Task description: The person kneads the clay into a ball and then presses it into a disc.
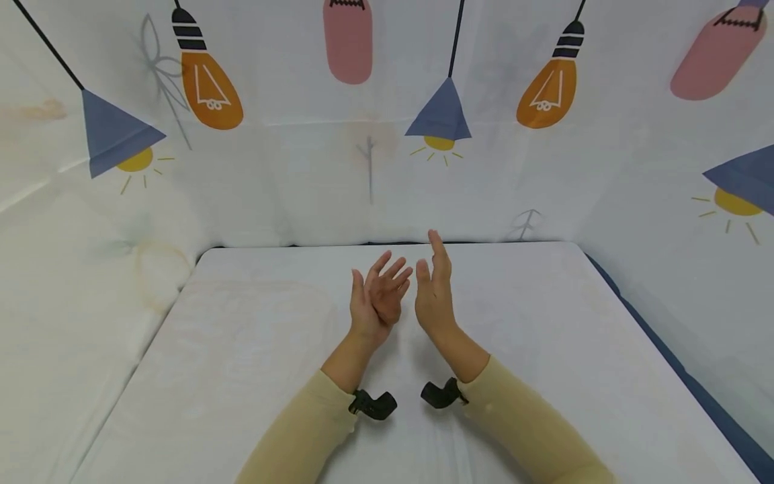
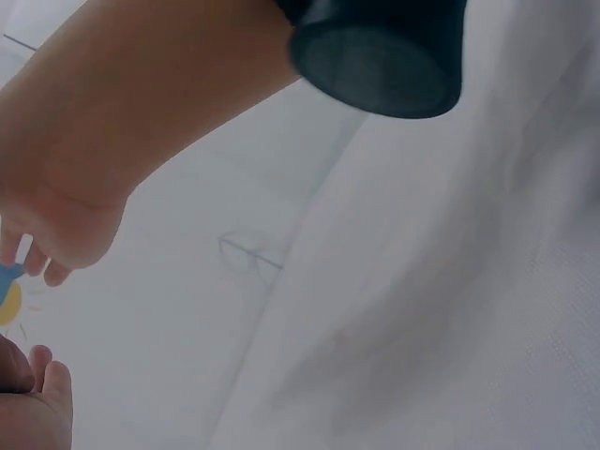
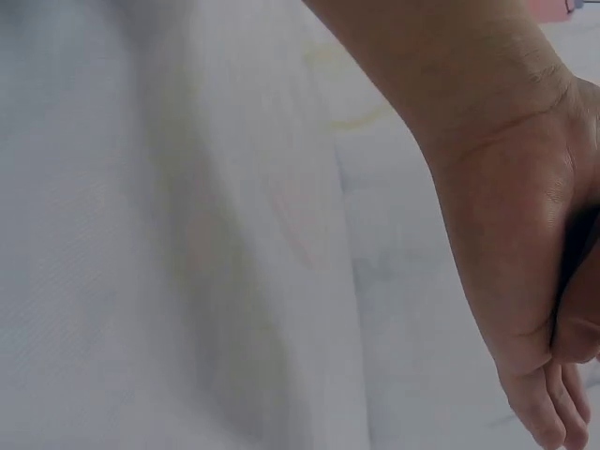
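Both bare hands are raised near the middle of the white table, facing each other with a narrow gap between them. The left hand (image 1: pixel 377 299) has its palm turned up and its fingers spread and slightly bent, with nothing in it. Beside it, the right hand (image 1: pixel 434 299) points upward with straight fingers and holds nothing. In the right wrist view, a forearm (image 3: pixel 450 84) and part of a hand fill the right side, and some fingers are cut off by the edge. A bare forearm (image 2: pixel 178 84) crosses the upper left of the left wrist view.
A white cloth covers the table (image 1: pixel 254 349). Behind it hangs a white sheet (image 1: pixel 290 188) printed with lamps and bulbs. Dark cameras are strapped at the left wrist (image 1: pixel 373 405) and right wrist (image 1: pixel 440 394). Light sleeves cover the forearms.
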`<state>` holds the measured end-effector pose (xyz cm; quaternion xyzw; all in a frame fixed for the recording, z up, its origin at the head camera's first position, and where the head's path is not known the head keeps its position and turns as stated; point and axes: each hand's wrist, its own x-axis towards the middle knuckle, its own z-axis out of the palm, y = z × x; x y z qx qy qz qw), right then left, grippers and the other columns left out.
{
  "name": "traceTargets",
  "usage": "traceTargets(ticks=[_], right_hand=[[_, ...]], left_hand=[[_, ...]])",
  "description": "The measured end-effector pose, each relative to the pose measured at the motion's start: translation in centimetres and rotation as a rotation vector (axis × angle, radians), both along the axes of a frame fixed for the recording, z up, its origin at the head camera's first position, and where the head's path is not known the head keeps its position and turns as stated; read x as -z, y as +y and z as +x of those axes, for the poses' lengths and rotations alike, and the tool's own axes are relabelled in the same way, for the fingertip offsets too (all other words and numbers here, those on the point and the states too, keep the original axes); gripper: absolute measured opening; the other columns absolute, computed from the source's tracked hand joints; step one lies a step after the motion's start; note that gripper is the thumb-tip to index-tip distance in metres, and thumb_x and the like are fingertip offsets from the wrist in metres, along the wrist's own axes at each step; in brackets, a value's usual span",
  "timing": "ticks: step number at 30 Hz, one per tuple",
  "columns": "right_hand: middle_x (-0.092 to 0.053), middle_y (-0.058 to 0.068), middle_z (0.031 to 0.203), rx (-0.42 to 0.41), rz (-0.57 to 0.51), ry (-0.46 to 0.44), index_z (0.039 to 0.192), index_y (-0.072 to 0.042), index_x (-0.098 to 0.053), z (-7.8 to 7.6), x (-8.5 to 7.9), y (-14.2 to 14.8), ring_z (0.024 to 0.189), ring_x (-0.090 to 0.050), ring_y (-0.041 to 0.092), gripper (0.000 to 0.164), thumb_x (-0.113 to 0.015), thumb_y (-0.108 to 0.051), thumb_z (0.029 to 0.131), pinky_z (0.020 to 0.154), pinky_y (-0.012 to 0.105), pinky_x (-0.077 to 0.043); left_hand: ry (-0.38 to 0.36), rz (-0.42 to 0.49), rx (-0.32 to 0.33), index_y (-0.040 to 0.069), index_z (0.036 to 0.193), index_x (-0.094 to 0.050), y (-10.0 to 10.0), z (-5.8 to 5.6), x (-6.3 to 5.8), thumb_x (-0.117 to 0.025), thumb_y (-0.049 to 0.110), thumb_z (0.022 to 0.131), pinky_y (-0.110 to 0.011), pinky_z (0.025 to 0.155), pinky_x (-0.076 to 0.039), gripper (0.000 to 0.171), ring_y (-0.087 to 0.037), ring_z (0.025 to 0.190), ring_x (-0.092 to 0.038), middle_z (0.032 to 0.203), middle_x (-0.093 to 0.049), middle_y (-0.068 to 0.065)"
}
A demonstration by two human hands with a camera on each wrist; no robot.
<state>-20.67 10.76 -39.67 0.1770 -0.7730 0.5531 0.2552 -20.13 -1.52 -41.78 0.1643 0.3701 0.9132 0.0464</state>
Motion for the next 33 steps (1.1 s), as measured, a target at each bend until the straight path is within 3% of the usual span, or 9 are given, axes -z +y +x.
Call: traceTargets(ticks=[3,6,12,18,21,25,27,30,33], right_hand=[[-0.008,-0.001,0.166,0.003,-0.084,-0.110,0.162,-0.022,-0.010,-0.7,-0.2,-0.6,0.150,-0.010,0.022,0.080,-0.027,-0.070,0.100,0.115,0.060,-0.020],[0.000,0.000,0.167,-0.008,-0.067,-0.192,0.162,-0.023,-0.005,-1.3,-0.1,-1.6,0.151,-0.002,0.024,0.085,-0.024,-0.075,0.097,0.114,0.065,-0.016],[0.006,0.008,0.167,-0.022,0.052,-0.261,0.162,-0.019,0.000,-1.6,0.6,-2.8,0.151,0.004,0.032,0.094,-0.016,-0.081,0.093,0.113,0.069,-0.010],[0.005,0.001,0.168,-0.122,0.093,-0.254,0.162,-0.021,0.001,-1.3,1.3,-3.2,0.152,0.006,0.027,0.093,-0.012,-0.081,0.092,0.112,0.071,-0.008],[0.003,0.000,0.168,-0.184,0.074,-0.270,0.162,-0.025,0.000,-1.1,1.7,-3.2,0.152,0.004,0.025,0.093,-0.011,-0.083,0.091,0.113,0.070,-0.008],[-0.016,0.011,0.162,-0.259,0.013,-0.297,0.162,-0.028,0.000,-0.5,1.9,-3.1,0.146,-0.019,0.027,0.097,-0.013,-0.087,0.086,0.112,0.059,-0.025],[-0.045,0.029,0.134,-0.316,-0.049,-0.317,0.162,-0.026,0.001,-0.2,1.9,-3.1,0.115,-0.048,0.033,0.102,-0.016,-0.089,0.084,0.092,0.044,-0.045],[-0.040,0.028,0.144,-0.397,-0.130,-0.348,0.162,-0.024,0.003,0.4,1.7,-3.1,0.115,-0.048,0.031,0.107,-0.019,-0.091,0.081,0.078,0.033,-0.043],[-0.015,0.010,0.165,-0.449,-0.181,-0.344,0.162,-0.023,0.004,0.8,1.3,-3.0,0.143,-0.028,0.026,0.108,-0.019,-0.092,0.081,0.103,0.041,-0.036]], left_hand=[[0.036,-0.029,-0.013,0.005,0.156,-0.022,0.3,0.1,0.2,-0.005,0.061,0.104,-0.027,0.109,-0.038,0.079,-0.024,0.136,-0.048,0.145,-0.051,-0.002],[0.083,-0.060,0.012,0.007,0.156,-0.022,0.3,0.2,0.5,-0.009,0.065,0.102,-0.014,0.066,-0.049,0.080,-0.003,0.092,-0.065,0.143,-0.053,0.004],[0.133,-0.199,-0.021,0.011,0.157,-0.024,0.2,0.3,0.8,-0.019,0.076,0.096,-0.016,0.039,-0.026,0.089,0.004,0.044,-0.037,0.117,-0.066,0.013],[0.130,-0.330,-0.105,0.015,0.161,-0.017,0.2,0.0,0.7,-0.015,0.082,0.092,-0.017,0.072,-0.046,0.096,-0.003,0.105,-0.057,0.157,-0.038,0.000],[0.110,-0.339,-0.134,0.015,0.161,-0.014,0.3,-0.2,0.7,-0.014,0.082,0.092,-0.031,0.110,-0.033,0.096,-0.015,0.145,-0.029,0.165,-0.020,-0.005],[0.076,-0.351,-0.163,0.017,0.162,-0.010,0.3,-0.5,0.4,-0.013,0.083,0.091,-0.046,0.120,-0.016,0.097,-0.024,0.152,-0.014,0.167,-0.010,-0.006],[0.055,-0.358,-0.176,0.019,0.162,-0.008,0.4,-0.7,0.3,-0.011,0.083,0.090,-0.048,0.120,-0.015,0.097,-0.025,0.152,-0.013,0.168,-0.004,-0.005],[0.015,-0.360,-0.195,0.022,0.162,-0.005,0.4,-0.9,0.2,-0.014,0.088,0.086,-0.051,0.119,-0.017,0.102,-0.026,0.152,-0.013,0.168,0.001,-0.002],[-0.020,-0.359,-0.195,0.022,0.162,-0.003,0.5,-1.2,0.4,-0.019,0.092,0.080,-0.053,0.119,-0.016,0.109,-0.028,0.153,-0.007,0.168,0.003,-0.006]])
